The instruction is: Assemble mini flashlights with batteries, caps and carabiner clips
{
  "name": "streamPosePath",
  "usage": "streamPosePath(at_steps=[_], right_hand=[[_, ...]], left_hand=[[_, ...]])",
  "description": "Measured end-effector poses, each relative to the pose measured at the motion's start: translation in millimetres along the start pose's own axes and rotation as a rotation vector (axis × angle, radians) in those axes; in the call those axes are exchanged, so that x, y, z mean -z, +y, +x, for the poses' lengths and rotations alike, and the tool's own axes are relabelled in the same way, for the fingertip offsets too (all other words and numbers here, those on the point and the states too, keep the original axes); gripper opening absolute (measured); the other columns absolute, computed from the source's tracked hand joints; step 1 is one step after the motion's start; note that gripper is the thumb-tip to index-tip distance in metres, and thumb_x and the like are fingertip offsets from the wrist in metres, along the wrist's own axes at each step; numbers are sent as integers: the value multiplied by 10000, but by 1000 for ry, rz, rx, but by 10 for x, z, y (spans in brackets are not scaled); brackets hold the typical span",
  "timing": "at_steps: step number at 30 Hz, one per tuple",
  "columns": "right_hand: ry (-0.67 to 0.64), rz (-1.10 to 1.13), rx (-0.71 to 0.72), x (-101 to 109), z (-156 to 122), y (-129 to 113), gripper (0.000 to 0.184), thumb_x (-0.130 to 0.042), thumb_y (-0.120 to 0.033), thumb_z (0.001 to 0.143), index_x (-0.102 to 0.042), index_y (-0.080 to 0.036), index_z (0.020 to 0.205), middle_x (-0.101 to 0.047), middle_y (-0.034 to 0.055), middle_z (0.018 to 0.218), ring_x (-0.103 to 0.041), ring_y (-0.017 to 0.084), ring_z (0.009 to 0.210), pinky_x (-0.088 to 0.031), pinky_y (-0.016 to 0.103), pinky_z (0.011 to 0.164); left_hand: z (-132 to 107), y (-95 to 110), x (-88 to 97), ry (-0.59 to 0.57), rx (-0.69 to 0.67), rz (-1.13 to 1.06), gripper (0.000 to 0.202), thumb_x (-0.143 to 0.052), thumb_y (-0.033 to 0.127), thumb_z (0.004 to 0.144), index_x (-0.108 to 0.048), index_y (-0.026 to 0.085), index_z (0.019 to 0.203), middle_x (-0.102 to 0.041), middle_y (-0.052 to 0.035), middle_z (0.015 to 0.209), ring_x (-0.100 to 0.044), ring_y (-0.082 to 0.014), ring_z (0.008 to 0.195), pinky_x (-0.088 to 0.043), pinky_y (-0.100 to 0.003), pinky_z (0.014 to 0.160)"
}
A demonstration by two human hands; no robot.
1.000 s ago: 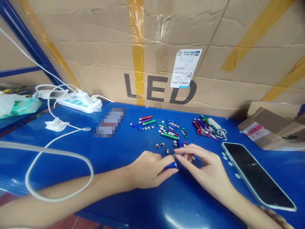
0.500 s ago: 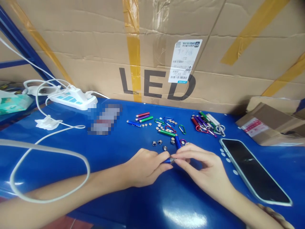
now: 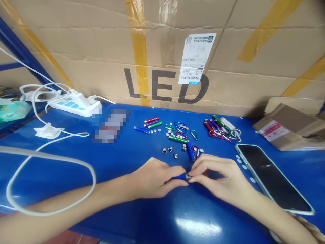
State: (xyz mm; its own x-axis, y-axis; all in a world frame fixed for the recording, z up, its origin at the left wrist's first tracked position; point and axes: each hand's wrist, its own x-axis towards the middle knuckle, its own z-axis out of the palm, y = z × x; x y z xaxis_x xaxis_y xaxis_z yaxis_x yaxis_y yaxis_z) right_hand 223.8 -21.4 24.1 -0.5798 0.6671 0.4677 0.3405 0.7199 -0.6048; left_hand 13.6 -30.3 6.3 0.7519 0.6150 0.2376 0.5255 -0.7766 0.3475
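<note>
My left hand [image 3: 162,178] is closed around a blue mini flashlight [image 3: 180,176], held level just above the table. At its silver end, my right hand [image 3: 218,173] pinches with thumb and fingers. Whether a small part sits between those fingertips is hidden. Just beyond the hands lie another blue flashlight tube [image 3: 190,150], a purple carabiner [image 3: 196,149] and several silver end caps [image 3: 176,156]. Farther back are a green tube [image 3: 178,139], coloured carabiners [image 3: 194,135] and several button cells [image 3: 159,130].
Flashlights with carabiners [image 3: 220,128] are bunched at the back right. A phone [image 3: 275,178] lies right of my hands, near an opened carton [image 3: 284,127]. On the left are a power strip [image 3: 76,105] and a looping white cable [image 3: 93,176]. A large cardboard box [image 3: 101,51] stands behind.
Both hands have shifted slightly right and nearer to me with the blue mini flashlight. My right fingers stay at its silver end. The camera view has tilted a little.
</note>
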Motion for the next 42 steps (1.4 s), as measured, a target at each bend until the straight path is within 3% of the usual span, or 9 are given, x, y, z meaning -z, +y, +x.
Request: streamPosePath(at_steps=[6, 10, 15, 22, 29, 34, 38, 42], right_hand=[[-100, -386, 251, 9, -57, -4, 173, -483, -178, 889, -604, -193, 765, -630, 12, 682, -577, 106, 586, -428, 221, 505], [-93, -436, 324, -47, -113, -27, 286, -400, -116, 901, -576, -170, 682, -553, 9, 598, -488, 94, 501, -369, 222, 477], [-104, -395, 240, -119, -144, -56, 322, -386, -147, 918, -564, -171, 651, -500, -18, 541, -431, 81, 443, -326, 220, 458], [-195, -138, -89, -157, -103, -45, 312, -423, -223, 929, -527, -172, 639, -522, -41, 533, -447, 48, 439, -322, 162, 463], [-120, -197, 23, -115, -87, -45, 356, -410, -260, 944, -492, -171, 609, -504, -32, 508, -455, 61, 435, -316, 189, 469], [-66, -234, 92, -108, -105, -72, 345, -422, -273, 946, -531, -168, 636, -534, -28, 512, -486, 64, 439, -338, 192, 481], [-47, -255, 59, -75, -81, -51, 348, -427, -302, 944, -559, -175, 648, -542, -43, 504, -485, 54, 429, -352, 176, 476], [134, -399, -115, 27, -21, -19, 281, -479, -335, 909, -620, -187, 715, -583, -48, 535, -487, 49, 420, -366, 170, 464]], left_hand=[[13, 24, 22, 11, -70, 7, 349, -286, 385, 968, -559, 181, 895, -658, 20, 638, -613, -107, 553, -357, -210, 505], [23, 42, 23, -1, -123, 47, 373, -250, 387, 974, -525, 176, 838, -656, 17, 647, -616, -115, 553, -365, -220, 488], [10, 47, -20, -35, -137, 161, 371, -207, 355, 981, -503, 171, 854, -646, 9, 664, -628, -132, 567, -391, -232, 495], [15, -14, -44, 27, -118, 348, 370, -186, 349, 983, -505, 184, 896, -615, 20, 585, -593, -137, 487, -380, -237, 478], [15, 118, 11, 180, -68, 108, 240, -261, 341, 980, -431, 172, 987, -672, 22, 673, -649, -109, 569, -441, -192, 521], [-24, 161, 12, 176, -58, 11, 196, -252, 286, 979, -407, 170, 1006, -680, 1, 731, -666, -118, 621, -464, -192, 556], [-39, 131, -10, 153, 8, 9, 200, -245, 283, 976, -414, 183, 1018, -685, -3, 752, -669, -135, 632, -454, -206, 552], [-16, 123, 10, 123, 202, -61, 195, -286, 298, 963, -442, 217, 1048, -678, 26, 740, -651, -134, 610, -426, -214, 552]])
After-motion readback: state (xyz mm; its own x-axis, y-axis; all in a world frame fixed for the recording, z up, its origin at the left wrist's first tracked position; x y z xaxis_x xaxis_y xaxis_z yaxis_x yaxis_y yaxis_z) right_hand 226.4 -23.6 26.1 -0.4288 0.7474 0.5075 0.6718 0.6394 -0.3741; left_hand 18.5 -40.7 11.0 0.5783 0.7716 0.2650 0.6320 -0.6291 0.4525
